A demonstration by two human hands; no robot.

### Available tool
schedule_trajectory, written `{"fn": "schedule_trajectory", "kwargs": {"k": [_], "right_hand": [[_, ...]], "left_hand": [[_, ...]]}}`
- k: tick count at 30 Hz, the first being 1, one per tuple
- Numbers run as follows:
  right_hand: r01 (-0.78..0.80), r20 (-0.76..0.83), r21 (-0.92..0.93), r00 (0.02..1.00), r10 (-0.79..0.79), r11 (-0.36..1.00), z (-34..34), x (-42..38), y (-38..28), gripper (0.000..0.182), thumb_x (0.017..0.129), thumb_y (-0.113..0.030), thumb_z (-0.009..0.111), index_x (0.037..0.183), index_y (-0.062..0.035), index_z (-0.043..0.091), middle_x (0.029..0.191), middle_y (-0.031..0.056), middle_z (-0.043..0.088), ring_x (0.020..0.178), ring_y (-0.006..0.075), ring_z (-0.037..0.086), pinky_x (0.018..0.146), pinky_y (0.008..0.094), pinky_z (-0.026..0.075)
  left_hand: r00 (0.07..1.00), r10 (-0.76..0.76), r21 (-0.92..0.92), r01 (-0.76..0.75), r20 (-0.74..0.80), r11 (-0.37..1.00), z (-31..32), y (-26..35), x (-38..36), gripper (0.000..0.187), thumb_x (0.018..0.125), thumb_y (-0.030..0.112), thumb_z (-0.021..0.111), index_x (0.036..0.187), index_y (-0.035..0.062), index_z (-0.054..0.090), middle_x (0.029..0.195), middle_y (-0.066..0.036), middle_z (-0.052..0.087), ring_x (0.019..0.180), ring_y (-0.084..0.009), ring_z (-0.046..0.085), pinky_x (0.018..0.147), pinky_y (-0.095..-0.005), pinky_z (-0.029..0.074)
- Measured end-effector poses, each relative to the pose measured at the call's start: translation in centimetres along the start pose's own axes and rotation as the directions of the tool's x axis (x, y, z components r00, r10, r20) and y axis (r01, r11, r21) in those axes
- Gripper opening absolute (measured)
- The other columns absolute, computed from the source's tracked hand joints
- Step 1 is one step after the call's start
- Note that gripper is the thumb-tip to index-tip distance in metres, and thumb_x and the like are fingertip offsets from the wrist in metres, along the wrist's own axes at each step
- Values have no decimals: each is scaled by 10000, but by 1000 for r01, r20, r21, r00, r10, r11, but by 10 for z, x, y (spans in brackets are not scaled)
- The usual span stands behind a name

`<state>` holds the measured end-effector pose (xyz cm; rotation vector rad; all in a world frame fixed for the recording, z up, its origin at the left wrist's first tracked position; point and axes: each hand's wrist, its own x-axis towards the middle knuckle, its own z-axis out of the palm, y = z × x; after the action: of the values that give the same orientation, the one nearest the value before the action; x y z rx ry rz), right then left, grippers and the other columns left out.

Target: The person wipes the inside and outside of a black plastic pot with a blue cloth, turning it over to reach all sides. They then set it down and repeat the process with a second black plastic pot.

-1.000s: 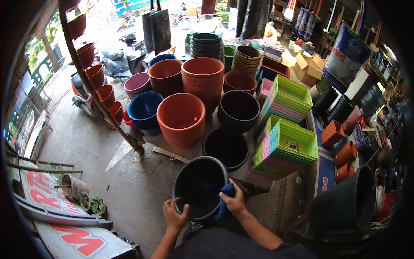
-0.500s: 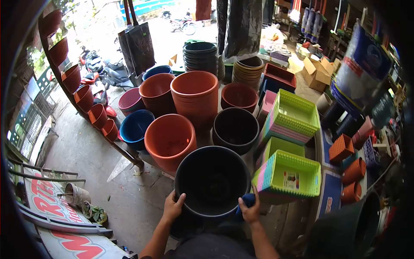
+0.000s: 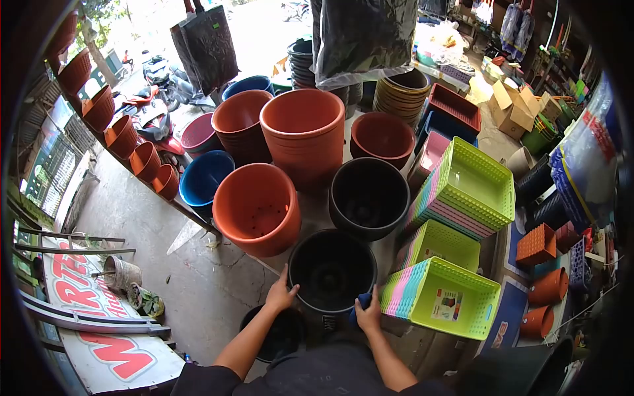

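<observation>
A round black plant pot (image 3: 333, 272) is held between my two hands at the near edge of the pot display, its opening facing up. My left hand (image 3: 282, 295) grips its left side, thumb at the rim. On the right side, my right hand (image 3: 370, 313) holds the pot with a blue cloth (image 3: 360, 303) bunched under the fingers. Just beyond stands another black pot (image 3: 368, 198), and an orange pot (image 3: 256, 210) with holes in its base sits to the left. Below my left forearm, a further black pot (image 3: 274, 333) rests on the floor.
Stacked green, pink and blue baskets (image 3: 456, 297) stand close to my right hand. Taller terracotta pots (image 3: 302, 135) and a blue pot (image 3: 207, 178) fill the far side. Black bags (image 3: 206, 51) hang overhead. A pole of small hanging pots (image 3: 121, 137) slants along the left.
Both hands have moved the black pot forward, away from my body and lower, toward the display. The pot on the floor now shows more. The camera view has tilted slightly.
</observation>
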<state>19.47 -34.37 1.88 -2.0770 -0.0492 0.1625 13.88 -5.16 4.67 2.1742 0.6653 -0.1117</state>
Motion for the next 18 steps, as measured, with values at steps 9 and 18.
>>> {"fn": "schedule_trajectory", "kwargs": {"k": [9, 18], "right_hand": [[-60, 86, -130, 994, 71, 990, 13, 14, 11, 846, 816, -224, 738, 1474, 1, 256, 1419, 285, 419, 1319, 382, 438, 1085, 414, 363], [221, 223, -214, 959, -173, 951, 8, -20, -61, 583, 746, -292, 789, 1228, -63, 553, 1063, 187, 644, 984, 340, 643, 827, 405, 514]], "left_hand": [[994, -112, 410, 95, 17, 907, 12, 16, -4, 821, 882, 373, 621, 1546, 170, 182, 1104, -244, 609, 1014, -412, 615, 900, -481, 488], [964, -187, 130, 213, -191, 968, 9, -36, -60, 716, 886, 376, 599, 1483, 107, 309, 1070, -213, 634, 966, -383, 625, 875, -469, 497]]}}
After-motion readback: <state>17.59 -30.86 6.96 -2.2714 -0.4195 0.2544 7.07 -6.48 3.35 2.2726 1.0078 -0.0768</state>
